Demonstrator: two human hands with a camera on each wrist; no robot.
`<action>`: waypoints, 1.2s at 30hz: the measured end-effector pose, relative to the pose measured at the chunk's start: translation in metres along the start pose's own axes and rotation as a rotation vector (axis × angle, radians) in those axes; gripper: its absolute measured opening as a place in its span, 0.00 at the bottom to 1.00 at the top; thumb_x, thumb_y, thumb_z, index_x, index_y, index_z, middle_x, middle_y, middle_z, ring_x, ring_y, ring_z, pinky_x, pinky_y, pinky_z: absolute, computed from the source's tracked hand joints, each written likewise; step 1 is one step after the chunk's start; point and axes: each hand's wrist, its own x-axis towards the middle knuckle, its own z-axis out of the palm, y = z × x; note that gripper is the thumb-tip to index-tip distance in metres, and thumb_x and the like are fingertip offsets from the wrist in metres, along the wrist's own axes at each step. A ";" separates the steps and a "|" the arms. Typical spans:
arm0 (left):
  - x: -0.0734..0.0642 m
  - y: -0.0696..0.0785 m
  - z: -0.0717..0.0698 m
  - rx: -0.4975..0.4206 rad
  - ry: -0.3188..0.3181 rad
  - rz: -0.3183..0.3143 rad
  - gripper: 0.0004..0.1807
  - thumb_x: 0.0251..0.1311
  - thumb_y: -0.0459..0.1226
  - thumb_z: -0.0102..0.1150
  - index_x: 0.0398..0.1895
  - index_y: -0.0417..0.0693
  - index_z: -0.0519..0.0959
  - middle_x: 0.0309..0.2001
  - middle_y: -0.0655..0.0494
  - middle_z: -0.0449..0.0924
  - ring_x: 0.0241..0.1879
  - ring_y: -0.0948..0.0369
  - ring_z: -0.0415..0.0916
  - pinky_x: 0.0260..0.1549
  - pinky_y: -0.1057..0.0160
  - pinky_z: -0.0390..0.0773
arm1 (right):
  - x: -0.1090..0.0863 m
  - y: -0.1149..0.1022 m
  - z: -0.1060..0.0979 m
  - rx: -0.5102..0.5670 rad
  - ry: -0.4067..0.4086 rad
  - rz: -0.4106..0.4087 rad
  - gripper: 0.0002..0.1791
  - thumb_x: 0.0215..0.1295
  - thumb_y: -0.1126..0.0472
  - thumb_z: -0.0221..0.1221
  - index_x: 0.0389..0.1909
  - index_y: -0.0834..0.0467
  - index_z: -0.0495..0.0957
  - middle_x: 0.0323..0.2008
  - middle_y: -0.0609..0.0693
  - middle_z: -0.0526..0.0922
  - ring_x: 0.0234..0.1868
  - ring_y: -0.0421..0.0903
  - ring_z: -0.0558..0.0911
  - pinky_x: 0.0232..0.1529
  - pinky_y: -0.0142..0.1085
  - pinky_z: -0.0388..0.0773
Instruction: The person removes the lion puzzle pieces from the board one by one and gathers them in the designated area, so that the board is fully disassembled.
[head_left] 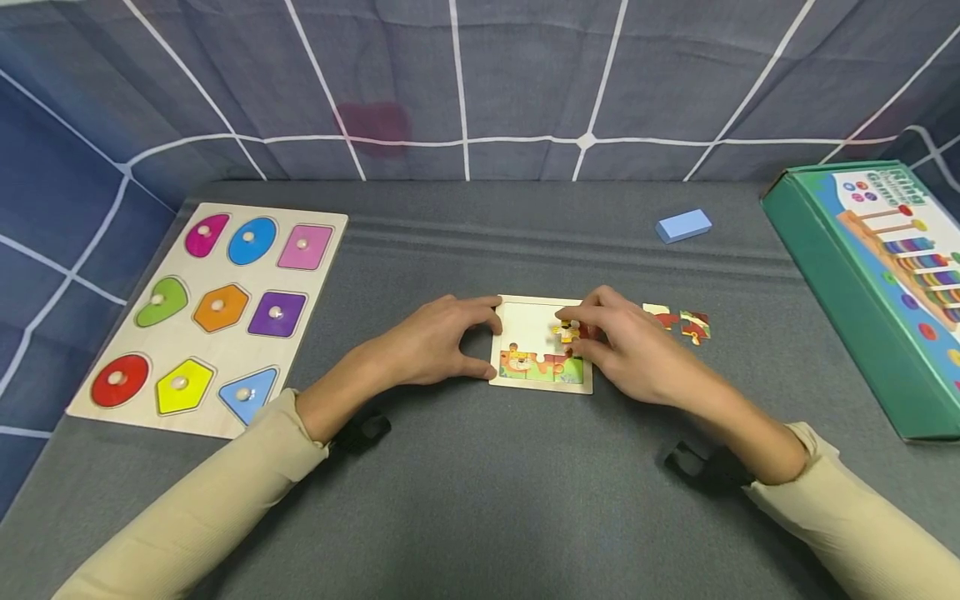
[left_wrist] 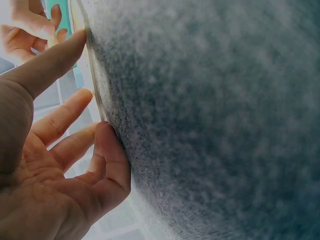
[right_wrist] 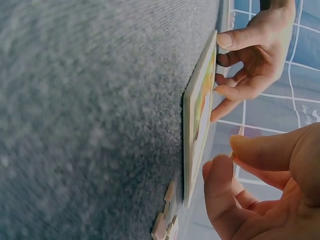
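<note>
A small wooden puzzle tray [head_left: 525, 321] lies on the grey table, with joined picture pieces [head_left: 536, 364] along its near side. At its left edge rests my left hand [head_left: 442, 342]; thumb and fingers are spread along the rim, as the left wrist view also shows. Between thumb and fingertips my right hand [head_left: 630, 346] pinches a yellow puzzle piece [head_left: 566, 332] over the tray's right part. In the right wrist view this piece appears as a thin edge, raised above the tray [right_wrist: 190, 150]. The right hand hides the tray's upper right corner.
Loose puzzle pieces [head_left: 695, 327] lie right of the tray, partly behind the right hand. A blue block [head_left: 683, 226] sits farther back. A wooden board of coloured knobbed shapes [head_left: 172, 267] is at left, a green toy box [head_left: 847, 308] at right. A checked cloth [head_left: 525, 83] hangs behind.
</note>
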 end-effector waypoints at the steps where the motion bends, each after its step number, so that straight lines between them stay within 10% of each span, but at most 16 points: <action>1: 0.000 0.000 0.000 0.001 -0.002 -0.003 0.23 0.52 0.46 0.75 0.50 0.51 0.79 0.71 0.52 0.64 0.60 0.51 0.70 0.59 0.52 0.66 | -0.001 0.000 -0.001 0.004 0.008 -0.001 0.18 0.65 0.68 0.62 0.56 0.62 0.80 0.39 0.50 0.74 0.33 0.43 0.71 0.34 0.38 0.69; 36: -0.001 0.002 0.001 0.004 -0.001 -0.013 0.24 0.52 0.46 0.75 0.51 0.51 0.79 0.72 0.51 0.63 0.58 0.50 0.70 0.57 0.50 0.67 | -0.052 0.021 -0.023 -0.059 0.200 0.013 0.20 0.57 0.64 0.71 0.51 0.57 0.82 0.33 0.45 0.72 0.31 0.41 0.69 0.29 0.32 0.69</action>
